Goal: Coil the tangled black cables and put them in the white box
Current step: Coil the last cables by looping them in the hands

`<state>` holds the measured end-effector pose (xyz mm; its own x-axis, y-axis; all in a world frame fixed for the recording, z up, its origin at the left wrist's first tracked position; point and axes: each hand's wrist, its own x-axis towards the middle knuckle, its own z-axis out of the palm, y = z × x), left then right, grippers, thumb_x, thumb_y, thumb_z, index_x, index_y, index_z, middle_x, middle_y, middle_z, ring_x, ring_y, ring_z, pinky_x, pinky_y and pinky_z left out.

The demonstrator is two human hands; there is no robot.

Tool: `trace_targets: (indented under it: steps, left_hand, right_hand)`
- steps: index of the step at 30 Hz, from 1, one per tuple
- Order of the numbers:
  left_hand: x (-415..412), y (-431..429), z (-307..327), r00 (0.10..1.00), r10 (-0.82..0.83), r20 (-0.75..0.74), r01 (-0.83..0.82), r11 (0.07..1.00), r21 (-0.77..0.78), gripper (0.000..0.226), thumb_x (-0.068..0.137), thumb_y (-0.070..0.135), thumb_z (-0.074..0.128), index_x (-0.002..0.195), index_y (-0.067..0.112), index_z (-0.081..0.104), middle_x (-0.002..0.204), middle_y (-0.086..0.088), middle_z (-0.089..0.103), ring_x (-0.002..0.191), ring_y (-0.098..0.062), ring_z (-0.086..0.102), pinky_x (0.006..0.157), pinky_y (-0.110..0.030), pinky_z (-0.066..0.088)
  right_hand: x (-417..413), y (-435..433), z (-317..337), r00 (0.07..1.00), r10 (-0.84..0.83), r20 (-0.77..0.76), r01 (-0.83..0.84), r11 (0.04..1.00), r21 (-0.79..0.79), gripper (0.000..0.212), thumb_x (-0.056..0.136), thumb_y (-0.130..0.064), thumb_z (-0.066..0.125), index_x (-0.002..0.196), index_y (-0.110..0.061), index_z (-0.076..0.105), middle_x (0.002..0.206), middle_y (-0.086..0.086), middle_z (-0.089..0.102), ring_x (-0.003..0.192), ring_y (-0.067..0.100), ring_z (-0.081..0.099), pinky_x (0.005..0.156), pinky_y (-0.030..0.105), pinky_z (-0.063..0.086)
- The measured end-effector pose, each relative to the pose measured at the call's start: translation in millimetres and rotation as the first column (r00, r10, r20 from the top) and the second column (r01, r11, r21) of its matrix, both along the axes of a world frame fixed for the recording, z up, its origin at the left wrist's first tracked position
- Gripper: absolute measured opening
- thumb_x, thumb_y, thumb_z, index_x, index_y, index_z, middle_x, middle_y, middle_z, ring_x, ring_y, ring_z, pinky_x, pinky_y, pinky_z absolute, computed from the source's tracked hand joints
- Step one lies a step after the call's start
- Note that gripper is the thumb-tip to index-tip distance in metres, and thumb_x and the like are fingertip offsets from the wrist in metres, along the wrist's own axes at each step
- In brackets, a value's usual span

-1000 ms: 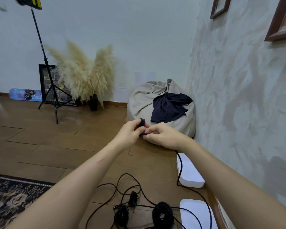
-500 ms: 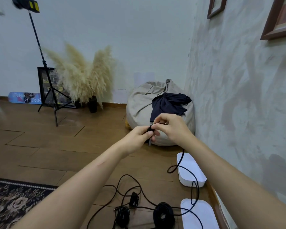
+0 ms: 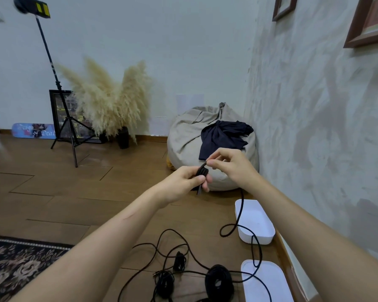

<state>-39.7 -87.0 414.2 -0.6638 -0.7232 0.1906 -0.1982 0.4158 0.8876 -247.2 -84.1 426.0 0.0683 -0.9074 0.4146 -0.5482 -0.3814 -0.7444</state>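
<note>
Gripping a small bundle of black cable (image 3: pixel 202 174) in curled fingers, the left hand (image 3: pixel 181 182) holds it up above the wooden floor (image 3: pixel 74 192), and a short end pokes out below the fist. The right hand (image 3: pixel 232 165) meets it just to the right, thumb and forefinger pinching the strand at the top of the bundle.

From beneath the right hand the same cable hangs down past the left side of the white box (image 3: pixel 262 239). It curls into a loop beside the box and runs on across the white lid (image 3: pixel 277 277), which lies flat nearer the camera. Whether the strand touches the box's rim or hangs just in front of it is hard to say. The box stands open by the wall, its pale bottom showing inside.

Left of the lid, on the floor, lie a thick coil (image 3: pixel 218 282), a smaller coil (image 3: pixel 165 284) and loose tangled strands (image 3: pixel 170 229). Behind the hands sits a beanbag (image 3: pixel 188 136) with a dark cloth (image 3: pixel 225 136) draped on it.
</note>
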Motion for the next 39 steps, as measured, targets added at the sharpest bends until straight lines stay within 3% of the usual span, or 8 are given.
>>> trace_targets:
  steps: [5,10,16,26,29,33,36,39]
  left_hand:
    - [3.9,1.9,7.6,0.997,-0.068,-0.041,0.069,0.997,0.033,0.021,0.109,0.01,0.046,0.112,0.005,0.066,0.092,0.002,0.067,0.099,-0.016,0.067,0.091,-0.027,0.05]
    - [4.6,-1.3,22.5,0.934,-0.11,-0.34,0.186,0.962,0.201,0.018,0.107,0.009,0.047,0.112,0.003,0.063,0.092,-0.002,0.067,0.1,-0.025,0.062,0.094,-0.035,0.051]
    - [-6.2,-8.8,19.4,0.779,0.185,-0.599,0.032,0.942,0.333,0.019,0.108,0.007,0.044,0.112,0.004,0.063,0.083,0.001,0.068,0.1,-0.018,0.069,0.09,-0.026,0.056]
    - [8.8,-33.5,-0.3,0.81,0.471,-0.349,-0.513,0.858,-0.035,0.024,0.106,0.009,0.05,0.098,0.024,0.067,0.089,0.004,0.073,0.092,-0.015,0.069,0.089,-0.033,0.054]
    - [12.4,-35.1,-12.4,0.897,0.396,-0.195,-0.416,0.906,-0.075,0.025,0.106,0.007,0.047,0.1,0.021,0.067,0.091,0.0,0.071,0.084,-0.013,0.067,0.081,-0.03,0.055]
    - [7.2,-26.4,-20.2,0.971,0.173,-0.165,-0.144,0.974,0.175,0.026,0.111,0.019,0.044,0.111,0.017,0.07,0.097,0.003,0.071,0.099,-0.012,0.066,0.091,-0.031,0.051]
    - [4.2,-21.5,-15.2,0.971,0.061,-0.233,0.027,0.934,0.357,0.03,0.111,0.023,0.04,0.112,0.013,0.069,0.091,-0.001,0.064,0.106,-0.024,0.059,0.097,-0.035,0.046]
    - [-3.6,-14.3,-10.7,0.977,-0.007,-0.214,0.072,0.952,0.298,0.028,0.105,0.029,0.046,0.113,0.012,0.067,0.088,0.001,0.061,0.102,-0.022,0.058,0.097,-0.034,0.045]
  right_hand:
    - [2.6,0.6,-3.0,0.994,0.05,0.102,-0.053,0.998,0.027,0.01,0.095,-0.024,0.072,0.098,-0.016,0.077,0.079,0.0,0.071,0.072,0.005,0.059,0.07,0.022,0.048]
    - [20.6,4.4,-13.2,0.955,0.101,0.281,-0.128,0.989,0.079,0.022,0.105,-0.015,0.054,0.119,-0.011,0.071,0.076,-0.006,0.065,0.066,0.006,0.053,0.059,0.019,0.043]
    - [63.3,10.2,-30.5,0.986,0.167,0.029,-0.169,0.958,0.231,0.02,0.108,-0.019,0.044,0.095,-0.026,0.058,0.08,0.001,0.073,0.054,0.005,0.055,0.055,0.021,0.043]
    - [57.9,23.4,4.8,0.958,0.278,-0.067,-0.246,0.922,0.299,0.029,0.101,-0.019,0.059,0.073,-0.015,0.062,0.06,-0.003,0.05,0.045,0.001,0.038,0.048,0.015,0.031]
    - [49.5,20.8,11.0,0.947,0.293,-0.136,-0.25,0.931,0.265,0.019,0.102,-0.017,0.058,0.093,-0.007,0.072,0.057,-0.017,0.056,0.055,-0.004,0.049,0.057,0.016,0.037]
    - [32.0,13.9,13.5,0.924,0.188,-0.334,-0.171,0.982,0.082,0.02,0.099,-0.02,0.057,0.096,-0.015,0.076,0.084,-0.004,0.074,0.081,0.009,0.066,0.078,0.031,0.051]
    - [19.7,10.5,15.5,0.946,0.091,-0.311,-0.099,0.995,-0.007,0.017,0.098,-0.02,0.06,0.093,-0.02,0.076,0.081,-0.007,0.073,0.081,0.008,0.066,0.078,0.035,0.053]
    - [9.5,5.0,15.5,0.981,0.014,-0.192,-0.025,0.998,-0.056,0.011,0.094,-0.027,0.069,0.086,-0.026,0.076,0.072,-0.006,0.07,0.074,0.011,0.064,0.077,0.045,0.053]
